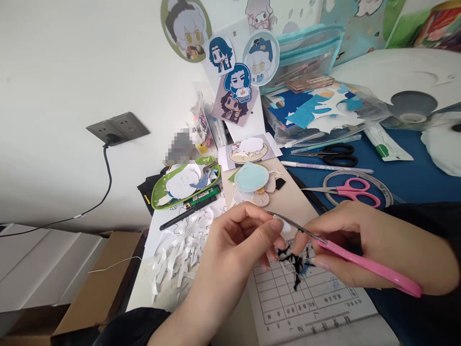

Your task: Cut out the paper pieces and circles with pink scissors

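Pinching a small white cutout [285,224] between thumb and index finger, the left hand [236,250] holds it against the blades of pink-handled scissors [374,267], gripped by the right hand's [372,233] curled fingers. Below, black scraps [297,266] lie on a printed form [306,307].
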A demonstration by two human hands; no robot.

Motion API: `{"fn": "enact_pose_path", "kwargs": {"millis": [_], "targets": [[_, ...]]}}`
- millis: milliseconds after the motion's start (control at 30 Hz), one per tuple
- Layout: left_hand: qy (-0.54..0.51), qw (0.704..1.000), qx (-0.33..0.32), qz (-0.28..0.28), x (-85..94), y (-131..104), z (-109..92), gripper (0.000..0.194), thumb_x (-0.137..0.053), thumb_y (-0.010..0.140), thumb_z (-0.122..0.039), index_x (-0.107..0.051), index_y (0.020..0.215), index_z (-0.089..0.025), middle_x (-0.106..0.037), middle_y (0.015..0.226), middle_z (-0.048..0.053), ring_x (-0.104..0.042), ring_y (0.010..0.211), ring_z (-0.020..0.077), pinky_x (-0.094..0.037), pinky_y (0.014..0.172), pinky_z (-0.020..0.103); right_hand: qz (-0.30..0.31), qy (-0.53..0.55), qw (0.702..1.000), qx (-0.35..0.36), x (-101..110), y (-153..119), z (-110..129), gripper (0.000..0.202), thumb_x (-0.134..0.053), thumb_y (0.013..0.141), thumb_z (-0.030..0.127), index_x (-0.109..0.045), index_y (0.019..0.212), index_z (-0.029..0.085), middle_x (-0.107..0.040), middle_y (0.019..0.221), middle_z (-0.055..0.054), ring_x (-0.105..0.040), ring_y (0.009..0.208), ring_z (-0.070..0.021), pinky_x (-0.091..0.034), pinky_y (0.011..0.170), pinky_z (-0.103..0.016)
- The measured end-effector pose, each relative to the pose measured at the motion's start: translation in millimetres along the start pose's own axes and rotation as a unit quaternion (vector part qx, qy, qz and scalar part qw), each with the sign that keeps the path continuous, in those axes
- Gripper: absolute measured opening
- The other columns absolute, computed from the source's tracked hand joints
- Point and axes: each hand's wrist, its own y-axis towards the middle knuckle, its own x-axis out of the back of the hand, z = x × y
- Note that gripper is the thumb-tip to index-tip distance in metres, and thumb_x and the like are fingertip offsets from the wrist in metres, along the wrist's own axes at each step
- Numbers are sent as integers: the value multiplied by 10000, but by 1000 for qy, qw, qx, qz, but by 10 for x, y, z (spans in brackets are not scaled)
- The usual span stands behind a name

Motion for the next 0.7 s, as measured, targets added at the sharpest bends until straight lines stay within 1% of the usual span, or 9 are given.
{"fn": "enact_pose_path", "kwargs": {"millis": [267, 433, 533, 700], "targets": [[-1, 1000, 3, -2, 0, -6, 13, 128, -685, 785, -214, -615, 693, -160, -631, 560, -32, -514, 461, 51, -412, 445, 128, -7, 25, 1000, 10, -8, 6, -49, 241, -591, 660, 199, -750, 841, 210, -475, 487, 36, -370, 405, -100, -336, 393, -225], [-2, 1000, 9, 2, 5, -13, -1, 127, -683, 778, -199, -613, 681, -156, -616, 533, -41, -507, 447, 44, -407, 441, 121, -13, -3, 1000, 9, 3, 5, -41, 236, -586, 656, 208, -752, 822, 207, -508, 511, 20, -376, 410, -99, -342, 401, -230], [-1, 1000, 12, 3, 0, -14, -13, 119, -683, 775, -191, -614, 684, -156, -602, 516, -47, -507, 448, 44, -403, 442, 118, -8, -6, 1000, 9, 13, 7, -7, 212, -592, 661, 202, -752, 800, 201, -501, 500, 22, -386, 425, -106, -354, 409, -234], [11, 1000, 13, 4, 0, 1, -16, 132, -683, 776, -199, -607, 676, -156, -605, 533, -42, -508, 457, 47, -408, 447, 123, 21, 48, 999, -2, 68, -3, 75, 108, -616, 663, 169, -709, 717, 171, -420, 480, 59, -357, 417, -85, -335, 410, -216]]}}
